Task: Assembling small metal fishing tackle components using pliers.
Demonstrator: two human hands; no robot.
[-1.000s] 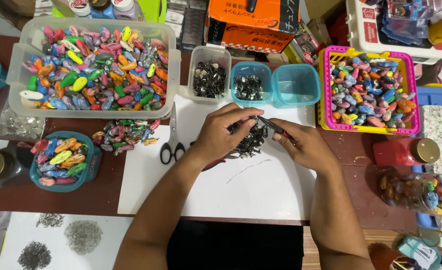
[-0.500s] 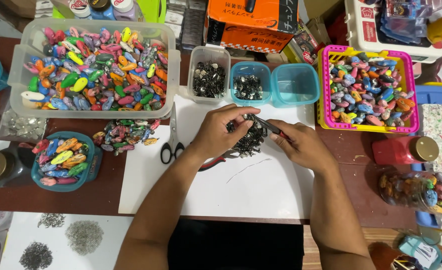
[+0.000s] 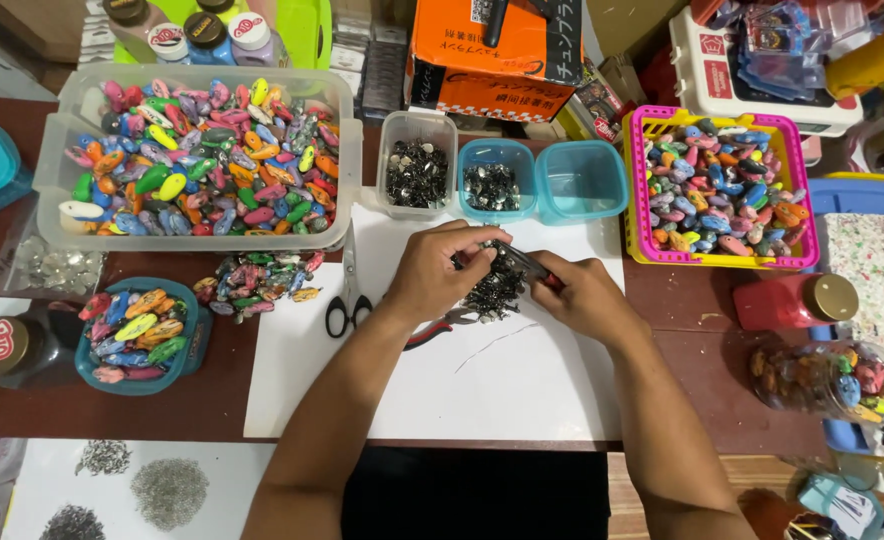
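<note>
Head view looks straight down on a crowded desk (image 3: 262,385), where both hands meet over a white sheet of paper (image 3: 482,380). Since a second ago the hands have barely shifted; the dark slim tool (image 3: 524,264) now lies flatter and a little lower, closer to the pile of small dark metal pieces (image 3: 492,292), so the work looks mid-step, not finished. Left hand (image 3: 440,268) has its fingers pinched together on something tiny at the top of that pile; what exactly they hold I cannot tell. Right hand (image 3: 587,295) is closed round the tool, whose tip points at the left fingertips. Scissors (image 3: 348,300) and red-handled pliers (image 3: 432,330) lie just beside the left wrist. A big clear tub of coloured lures (image 3: 202,160) stands well apart.
</note>
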